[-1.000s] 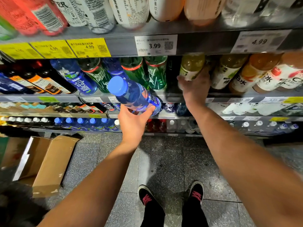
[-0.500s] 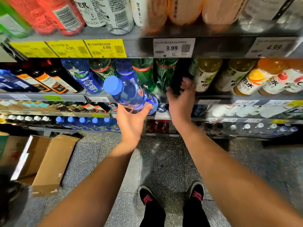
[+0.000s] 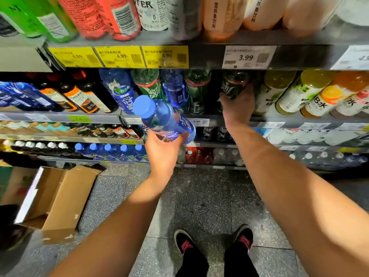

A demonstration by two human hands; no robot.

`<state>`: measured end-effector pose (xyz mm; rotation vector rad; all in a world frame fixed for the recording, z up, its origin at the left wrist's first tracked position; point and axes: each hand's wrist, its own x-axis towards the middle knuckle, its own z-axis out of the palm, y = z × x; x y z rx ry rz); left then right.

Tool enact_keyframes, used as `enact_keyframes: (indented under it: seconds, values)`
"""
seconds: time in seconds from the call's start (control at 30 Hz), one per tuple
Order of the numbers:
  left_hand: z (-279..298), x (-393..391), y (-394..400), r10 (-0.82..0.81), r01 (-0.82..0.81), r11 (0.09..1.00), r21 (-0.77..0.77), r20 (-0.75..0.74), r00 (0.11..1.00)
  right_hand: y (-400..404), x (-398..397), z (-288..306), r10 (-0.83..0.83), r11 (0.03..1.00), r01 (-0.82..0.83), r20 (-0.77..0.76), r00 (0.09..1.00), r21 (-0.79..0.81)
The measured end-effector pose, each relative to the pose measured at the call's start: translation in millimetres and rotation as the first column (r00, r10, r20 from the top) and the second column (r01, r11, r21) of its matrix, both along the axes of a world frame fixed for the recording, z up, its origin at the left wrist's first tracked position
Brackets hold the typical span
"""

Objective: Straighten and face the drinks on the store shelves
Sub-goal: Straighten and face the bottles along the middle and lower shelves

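My left hand (image 3: pixel 162 151) grips a blue bottle (image 3: pixel 163 118) with a blue cap, held tilted in front of the middle shelf (image 3: pixel 60 116), cap pointing up-left. My right hand (image 3: pixel 237 105) reaches into that shelf and wraps around a dark bottle (image 3: pixel 234 82) with a red band. To its left stand green bottles (image 3: pixel 196 90) and blue bottles (image 3: pixel 119 90). To its right stand yellow-green tea bottles (image 3: pixel 273 90) and orange drink bottles (image 3: pixel 327 96).
The upper shelf (image 3: pixel 207 54) carries yellow and white price tags and holds cans and bottles. Lower shelves hold several more drinks. An open cardboard box (image 3: pixel 60 198) lies on the tiled floor at left. My feet (image 3: pixel 215 242) stand below the shelves.
My right hand has moved left from the yellow-green bottle into the dark gap and closed on the dark bottle. The view shifted left. The left hand still holds the blue bottle.
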<state>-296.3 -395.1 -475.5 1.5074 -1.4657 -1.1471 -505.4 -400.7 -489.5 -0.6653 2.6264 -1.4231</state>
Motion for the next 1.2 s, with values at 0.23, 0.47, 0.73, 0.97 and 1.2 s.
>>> enact_keyframes:
  seconds: [0.23, 0.47, 0.73, 0.97, 1.2]
  values:
    - [0, -3, 0, 0.013, -0.011, 0.999, -0.042, 0.051, 0.999, 12, -9, 3, -0.057, 0.996, 0.059, -0.029, 0.998, 0.061]
    - [10, -8, 8, 0.058, -0.058, 0.997, -0.041, -0.002, 0.998, 25, 26, 11, -0.108, 0.974, 0.122, 0.083, 0.991, -0.189]
    - [11, -1, -6, 0.072, -0.074, 0.997, -0.034, -0.056, 0.996, -6, 53, -4, 0.346, 0.938, -0.344, 0.153, 0.926, -0.043]
    - [1, 23, -19, 0.096, -0.098, 0.992, -0.084, -0.032, 0.995, -34, 55, -7, 0.232, 0.972, -0.233, 0.075, 0.97, 0.003]
    - [-8, 50, -29, 0.016, -0.019, 0.999, -0.051, -0.044, 0.999, -24, 61, -3, -0.026, 0.999, 0.026, 0.004, 1.0, 0.024]
